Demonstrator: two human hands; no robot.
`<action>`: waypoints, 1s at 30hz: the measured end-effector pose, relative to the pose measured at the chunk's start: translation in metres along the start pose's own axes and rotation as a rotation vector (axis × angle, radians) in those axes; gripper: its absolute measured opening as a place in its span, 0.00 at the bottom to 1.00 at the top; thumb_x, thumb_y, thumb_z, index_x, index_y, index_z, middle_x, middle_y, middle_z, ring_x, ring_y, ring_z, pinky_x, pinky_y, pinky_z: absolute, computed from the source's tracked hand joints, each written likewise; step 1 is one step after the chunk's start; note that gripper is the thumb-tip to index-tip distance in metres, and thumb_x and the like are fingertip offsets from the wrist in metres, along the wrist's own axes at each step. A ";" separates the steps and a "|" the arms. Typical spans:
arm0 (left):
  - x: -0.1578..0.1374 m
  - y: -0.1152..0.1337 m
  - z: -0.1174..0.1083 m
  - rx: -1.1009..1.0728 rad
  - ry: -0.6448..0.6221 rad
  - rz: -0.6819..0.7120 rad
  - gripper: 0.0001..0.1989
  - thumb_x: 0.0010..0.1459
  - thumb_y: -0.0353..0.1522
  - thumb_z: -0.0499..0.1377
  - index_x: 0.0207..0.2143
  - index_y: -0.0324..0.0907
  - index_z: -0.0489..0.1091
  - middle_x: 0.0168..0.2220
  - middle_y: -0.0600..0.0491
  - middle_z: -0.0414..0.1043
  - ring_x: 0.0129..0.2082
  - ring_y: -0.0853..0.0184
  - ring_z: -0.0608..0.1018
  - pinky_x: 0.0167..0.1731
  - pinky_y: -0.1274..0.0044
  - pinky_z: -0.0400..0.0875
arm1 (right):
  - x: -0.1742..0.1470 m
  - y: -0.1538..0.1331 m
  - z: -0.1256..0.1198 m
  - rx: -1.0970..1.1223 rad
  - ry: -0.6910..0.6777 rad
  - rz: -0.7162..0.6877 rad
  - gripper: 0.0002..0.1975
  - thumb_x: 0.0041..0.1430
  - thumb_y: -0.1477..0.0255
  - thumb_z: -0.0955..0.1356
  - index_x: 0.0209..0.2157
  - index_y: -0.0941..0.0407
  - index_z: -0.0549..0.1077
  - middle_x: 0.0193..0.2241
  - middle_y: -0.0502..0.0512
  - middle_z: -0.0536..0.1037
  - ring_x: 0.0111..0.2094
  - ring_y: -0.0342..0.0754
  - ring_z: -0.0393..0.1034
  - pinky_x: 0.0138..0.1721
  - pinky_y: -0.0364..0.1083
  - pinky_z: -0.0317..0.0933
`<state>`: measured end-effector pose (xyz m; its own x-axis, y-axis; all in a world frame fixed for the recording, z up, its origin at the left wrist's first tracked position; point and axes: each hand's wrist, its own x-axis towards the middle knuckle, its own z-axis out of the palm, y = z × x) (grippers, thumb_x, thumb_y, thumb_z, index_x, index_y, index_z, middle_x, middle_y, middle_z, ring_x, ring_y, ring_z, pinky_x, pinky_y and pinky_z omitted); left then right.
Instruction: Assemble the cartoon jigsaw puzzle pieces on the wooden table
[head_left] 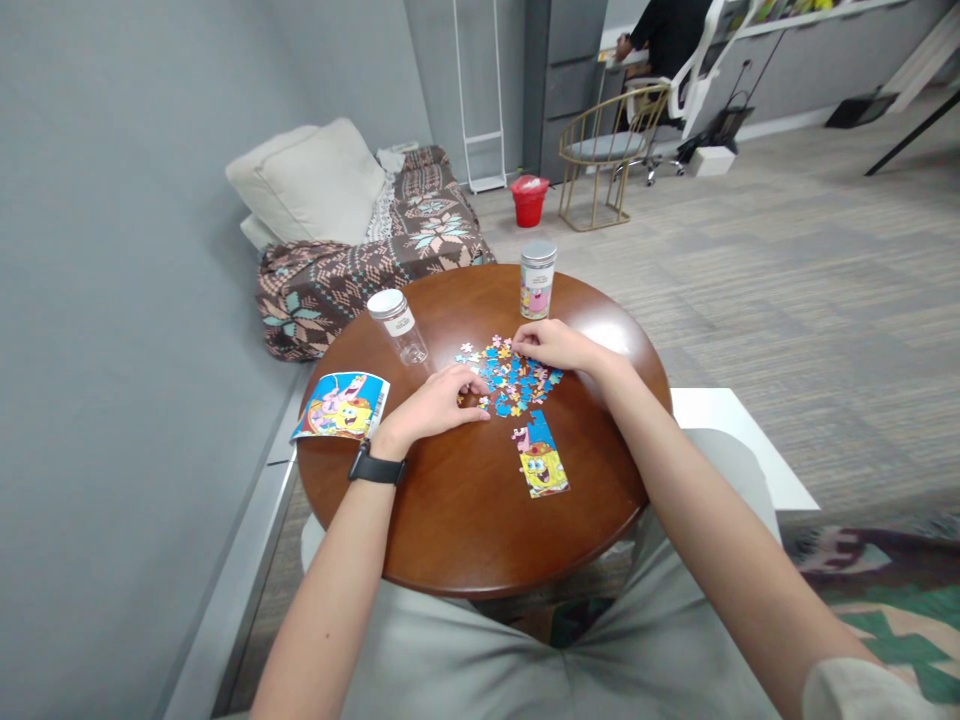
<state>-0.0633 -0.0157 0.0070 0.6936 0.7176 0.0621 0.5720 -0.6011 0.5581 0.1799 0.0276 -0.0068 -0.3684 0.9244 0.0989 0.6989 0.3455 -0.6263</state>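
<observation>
A pile of loose jigsaw puzzle pieces (517,378), mostly blue with some pink and yellow, lies on the round brown table (450,520). At the pile's left edge is my left hand (444,402), its thumb and curved fingers apart. My right hand (555,346) reaches over the far right edge of the pile, fingers bent together and tips down at the pieces; whether a piece is between them is hidden. Nearer to me lies a joined section of puzzle (544,470) with a yellow cartoon face. A printed picture sheet (341,405) lies left of my left hand.
A clear jar (405,335) with a white-topped lid stands at the table's far left. Another lidded jar (537,285) with a cartoon label stands at the far edge. Beyond are a covered sofa (427,215), a red bin (529,203), a gold-framed chair (611,150) and a seated person (671,40).
</observation>
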 end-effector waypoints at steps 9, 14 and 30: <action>-0.001 -0.001 0.001 -0.019 0.017 -0.021 0.09 0.51 0.35 0.64 0.34 0.41 0.71 0.37 0.51 0.69 0.38 0.64 0.71 0.40 0.72 0.67 | -0.001 -0.001 -0.001 -0.023 0.005 0.005 0.10 0.58 0.70 0.65 0.35 0.59 0.76 0.30 0.53 0.78 0.31 0.43 0.69 0.35 0.41 0.60; 0.000 0.003 -0.001 -0.013 0.007 -0.024 0.08 0.50 0.34 0.64 0.31 0.41 0.70 0.35 0.52 0.69 0.37 0.64 0.72 0.38 0.73 0.66 | 0.000 0.000 -0.001 -0.029 0.001 -0.001 0.10 0.58 0.70 0.65 0.35 0.59 0.76 0.30 0.53 0.78 0.31 0.44 0.70 0.35 0.41 0.60; 0.001 0.003 -0.002 -0.546 0.135 -0.191 0.14 0.48 0.33 0.65 0.35 0.40 0.64 0.32 0.54 0.73 0.31 0.70 0.77 0.34 0.77 0.71 | -0.003 -0.011 -0.002 0.100 0.009 -0.058 0.09 0.55 0.70 0.66 0.33 0.61 0.76 0.28 0.53 0.77 0.29 0.43 0.68 0.34 0.42 0.60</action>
<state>-0.0615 -0.0158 0.0098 0.5181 0.8553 0.0035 0.3482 -0.2146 0.9125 0.1741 0.0217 0.0013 -0.4006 0.9048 0.1441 0.6119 0.3813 -0.6930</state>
